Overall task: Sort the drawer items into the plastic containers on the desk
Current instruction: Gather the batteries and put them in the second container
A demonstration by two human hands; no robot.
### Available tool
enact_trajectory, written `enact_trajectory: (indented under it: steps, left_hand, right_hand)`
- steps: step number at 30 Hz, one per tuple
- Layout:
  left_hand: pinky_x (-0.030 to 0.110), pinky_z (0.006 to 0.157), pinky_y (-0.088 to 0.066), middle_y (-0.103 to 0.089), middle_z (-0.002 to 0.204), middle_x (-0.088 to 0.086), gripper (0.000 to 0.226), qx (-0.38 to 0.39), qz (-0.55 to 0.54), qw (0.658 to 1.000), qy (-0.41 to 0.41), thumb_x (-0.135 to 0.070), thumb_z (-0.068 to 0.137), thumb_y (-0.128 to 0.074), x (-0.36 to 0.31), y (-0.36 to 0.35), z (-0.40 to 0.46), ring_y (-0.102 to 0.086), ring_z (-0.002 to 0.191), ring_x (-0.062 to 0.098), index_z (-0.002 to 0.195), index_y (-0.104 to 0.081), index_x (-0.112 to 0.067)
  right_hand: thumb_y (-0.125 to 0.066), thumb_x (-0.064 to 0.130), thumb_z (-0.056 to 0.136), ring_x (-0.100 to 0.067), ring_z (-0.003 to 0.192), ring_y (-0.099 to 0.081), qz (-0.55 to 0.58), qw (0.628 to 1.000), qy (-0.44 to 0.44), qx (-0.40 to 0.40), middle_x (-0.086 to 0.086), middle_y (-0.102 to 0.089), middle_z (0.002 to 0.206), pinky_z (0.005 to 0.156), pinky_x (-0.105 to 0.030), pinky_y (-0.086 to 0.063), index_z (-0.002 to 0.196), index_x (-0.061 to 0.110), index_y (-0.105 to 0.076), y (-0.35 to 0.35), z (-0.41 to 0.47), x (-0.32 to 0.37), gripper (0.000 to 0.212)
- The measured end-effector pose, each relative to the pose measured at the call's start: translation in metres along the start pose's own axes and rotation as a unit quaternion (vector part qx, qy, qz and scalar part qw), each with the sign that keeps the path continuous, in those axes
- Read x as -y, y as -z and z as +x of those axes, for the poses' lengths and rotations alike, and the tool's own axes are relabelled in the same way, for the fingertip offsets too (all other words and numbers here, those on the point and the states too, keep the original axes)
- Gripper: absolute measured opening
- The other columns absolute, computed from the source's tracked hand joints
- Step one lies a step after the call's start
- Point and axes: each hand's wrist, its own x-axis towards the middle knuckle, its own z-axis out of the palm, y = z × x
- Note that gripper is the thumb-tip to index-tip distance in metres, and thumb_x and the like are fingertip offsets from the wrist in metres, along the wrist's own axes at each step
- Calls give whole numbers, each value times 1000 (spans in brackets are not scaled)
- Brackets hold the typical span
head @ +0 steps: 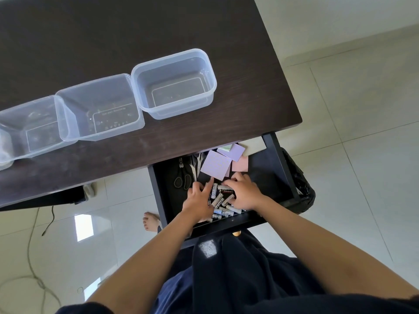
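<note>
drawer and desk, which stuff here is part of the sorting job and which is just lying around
Part of the job:
batteries
scissors
paper pads
plastic containers
drawer
left hand
right hand

Just lying about:
cable on the floor
black bin bag

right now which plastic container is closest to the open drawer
The rightmost container, the one with rounded corners, at the end of the row nearest the drawer.

Hands: left hand (199, 200) and right hand (243, 193) lay on the batteries (221, 200), fingers spread.
Drawer (281, 168): open; scissors (182, 177) near its left edge, notes (216, 165) at its back.
Desk (136, 30): three clear tubs (173, 83) in a row.
</note>
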Motion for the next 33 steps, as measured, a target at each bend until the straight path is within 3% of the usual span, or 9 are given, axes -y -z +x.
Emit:
enact_trajectory:
  steps: [8, 12, 15, 18, 21, 23, 26, 33]
  left_hand:
    - [41, 92, -47, -27, 131, -1, 61, 15, 11, 1000, -24, -16, 78, -52, 4, -5, -8, -29, 121, 25, 135, -35, -33]
    - [42, 95, -45, -42, 133, -4, 61, -16, -55, 998, -23, -14, 77, -53, 11, -7, -12, -33, 122, 25, 133, -31, -25]
    - [43, 100, -42, -44, 136, -4, 66, -6, -65, 997, -35, -17, 79, -55, 15, -3, -13, -33, 125, 26, 140, -30, -25]
    - [46, 102, -41, -37, 139, -2, 63, 2, -37, 999, -21, -25, 81, -58, 17, 1, -13, -30, 128, 27, 139, -36, -28]
    - [43, 99, -44, -24, 138, 8, 71, 8, 14, 998, 53, -33, 80, -64, 18, 2, -17, -29, 127, 33, 142, -28, -30]
    - [41, 96, -47, -22, 136, 11, 73, 44, 30, 995, 83, -31, 80, -65, 18, 0, -20, -37, 122, 38, 141, -24, -34]
    - [38, 92, -50, -28, 133, 11, 70, 94, -44, 989, 105, -27, 79, -63, 16, -7, -23, -53, 111, 37, 137, -25, -37]
    - [31, 96, -46, -37, 131, 9, 66, 74, -88, 992, 54, -23, 80, -63, 22, -7, -28, -56, 111, 30, 138, -33, -34]
  right_hand:
    - [-63, 23, 81, -25, 118, -38, -27, 999, 25, 39, -2, -42, 124, 91, -38, -41, 120, 24, -52, 0, -4, -3, 40]
    - [-65, 26, 79, -25, 118, -41, 5, 999, 45, -24, -2, -41, 124, 85, -39, -47, 128, 26, -44, 2, -4, 0, 53]
    - [-65, 40, 79, -27, 119, -36, -39, 997, 62, 8, -4, -37, 130, 93, -42, -43, 139, 31, -35, 1, -1, 6, 68]
    - [-64, 45, 78, -29, 120, -33, -89, 992, 68, 56, -4, -34, 131, 99, -45, -37, 138, 31, -38, 0, 0, 6, 66]
    - [-64, 44, 79, -28, 121, -32, -86, 991, 61, 79, -3, -33, 131, 98, -45, -36, 135, 34, -38, 0, -4, 3, 62]
    - [-64, 42, 79, -27, 120, -33, -78, 992, 55, 87, -1, -35, 131, 94, -42, -40, 132, 36, -38, -2, -7, 2, 59]
    - [-64, 42, 80, -26, 118, -34, -71, 991, 48, 103, 1, -40, 127, 85, -38, -44, 126, 34, -42, -7, -9, 3, 52]
    - [-68, 40, 79, -24, 109, -52, -26, 991, 29, 126, 1, -51, 123, 86, -35, -45, 122, 29, -49, -12, -4, 2, 48]
